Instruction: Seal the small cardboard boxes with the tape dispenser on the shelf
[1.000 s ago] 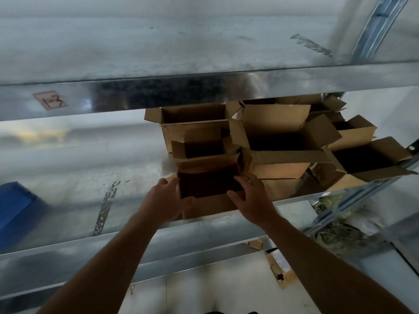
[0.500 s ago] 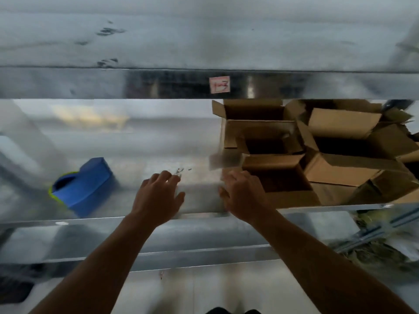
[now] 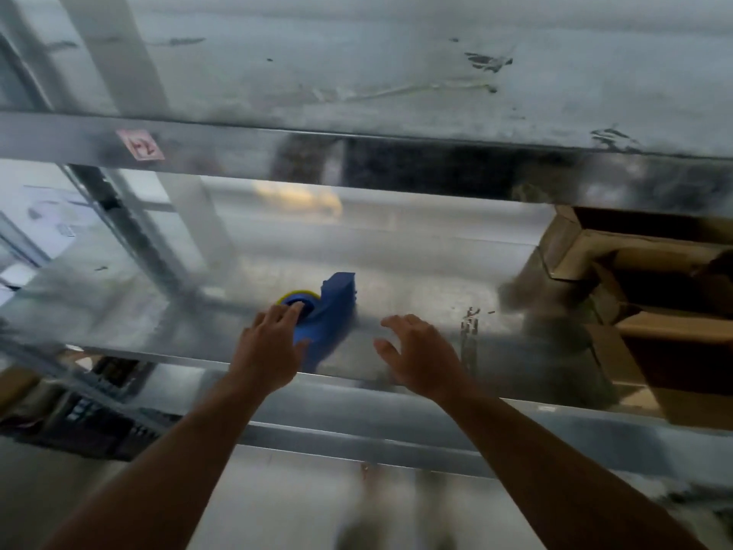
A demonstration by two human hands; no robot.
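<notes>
**On the shelf: my left hand at the tape dispenser, boxes off to the right**

At the far left of the shelf [image 3: 416,267] a metal upright [image 3: 158,248] slants up to the upper shelf [image 3: 357,73], whose front lip carries a small pink label [image 3: 139,144] near its left end.

Near the front edge, a little left of the middle, lies the blue tape dispenser [image 3: 332,311], with a yellow-rimmed roll [image 3: 298,297] at its left end. My left hand [image 3: 269,351] reaches over the front edge onto it. The fingers are stretched out, their tips lie on the round blue hub, and they are not curled round anything. The thumb lies against the lower side of the dispenser, though with the blur I cannot say whether it truly presses there.

Just right of the dispenser and apart from it, my right hand [image 3: 420,359] hovers over the front edge, palm down, fingers spread and loose, holding nothing.

Further right, some dark scuff marks [image 3: 470,323] show on the shelf metal.

At the right end stand the small cardboard boxes [image 3: 654,271], bunched together and stacked with their flaps open, running out past the right side of the view, well apart from both hands.
</notes>
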